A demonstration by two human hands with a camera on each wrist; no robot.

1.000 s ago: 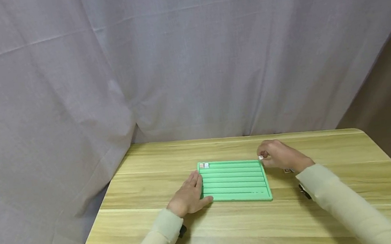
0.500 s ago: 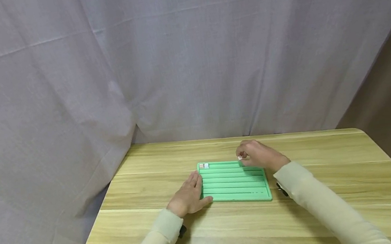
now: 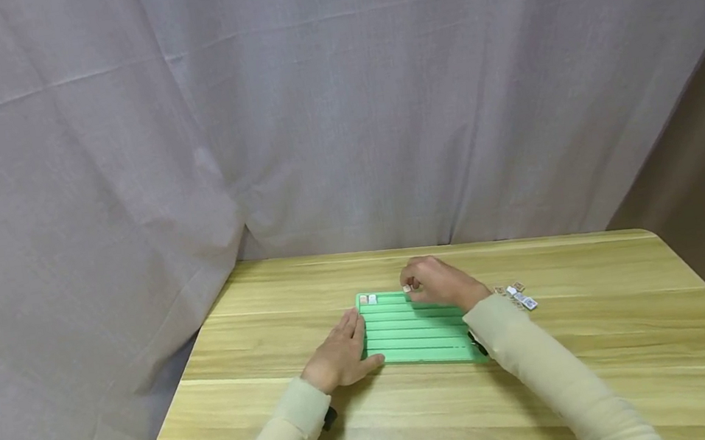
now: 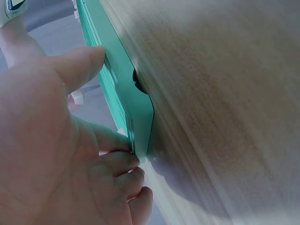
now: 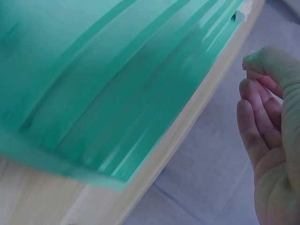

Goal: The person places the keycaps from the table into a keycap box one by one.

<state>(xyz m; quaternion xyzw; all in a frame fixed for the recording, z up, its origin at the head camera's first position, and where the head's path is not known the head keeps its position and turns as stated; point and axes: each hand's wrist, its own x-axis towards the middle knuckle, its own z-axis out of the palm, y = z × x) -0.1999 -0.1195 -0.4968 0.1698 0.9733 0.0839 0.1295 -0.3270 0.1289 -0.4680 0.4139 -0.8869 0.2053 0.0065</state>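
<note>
A green tray [image 3: 416,338] with long parallel ridges lies on the table. My left hand [image 3: 339,352] rests at its left edge, fingers extended along the side and the thumb over the front corner. In the left wrist view the thumb [image 4: 86,65] and fingertips touch the tray's rim. My right hand [image 3: 444,286] pinches a small white tile [image 3: 407,288] between thumb and fingers, over the tray's back row. Its fingers partly hide the tile in the right wrist view. Two small tiles, one pinkish [image 3: 364,299] and one white [image 3: 372,298], sit side by side at the row's left end.
Several loose small tiles [image 3: 519,296] lie on the wooden table [image 3: 432,417] to the right of the tray, partly behind the right forearm. A grey curtain [image 3: 339,118] hangs along the table's back edge.
My right hand has moved left with the pinched tile, from the tray's right back corner to above its back row. The loose tiles at right show more now. My left hand stays put.
</note>
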